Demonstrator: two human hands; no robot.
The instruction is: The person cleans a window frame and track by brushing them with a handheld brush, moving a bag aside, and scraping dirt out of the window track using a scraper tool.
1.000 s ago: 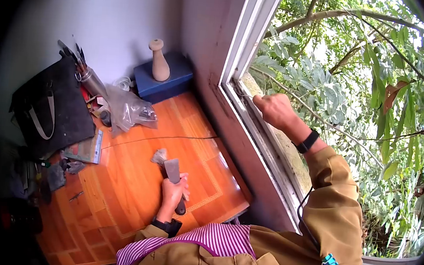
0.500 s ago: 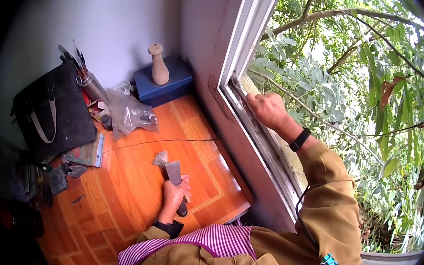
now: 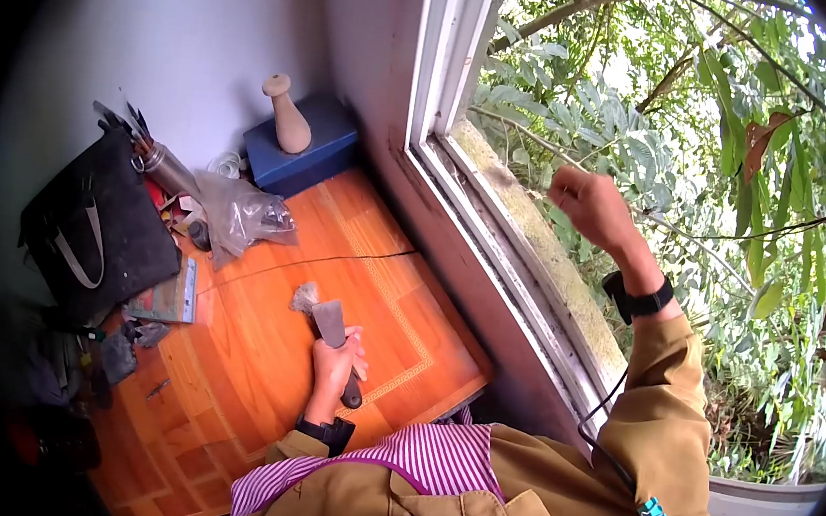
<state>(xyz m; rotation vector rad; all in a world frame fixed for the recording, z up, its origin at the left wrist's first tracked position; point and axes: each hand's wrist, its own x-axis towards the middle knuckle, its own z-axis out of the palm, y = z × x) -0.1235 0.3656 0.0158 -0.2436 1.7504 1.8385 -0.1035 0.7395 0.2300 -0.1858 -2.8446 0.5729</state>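
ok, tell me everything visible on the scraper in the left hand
The scraper has a flat grey blade, metal by its look, with a broad squared end, narrowing toward the grip. The left hand is wrapped around it, hiding its middle; a dark handle end sticks out below the hand, probably the scraper's. The blade points away from the person over the wooden table, beside a pale tuft. Whether it touches either can't be told.

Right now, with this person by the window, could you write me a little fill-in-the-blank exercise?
1. The scraper is held in the ____ hand.
2. The pale bottle-shaped piece stands on a ____ box.
3. The right hand has a ____ band at its wrist.

Missing words: left; blue; black.
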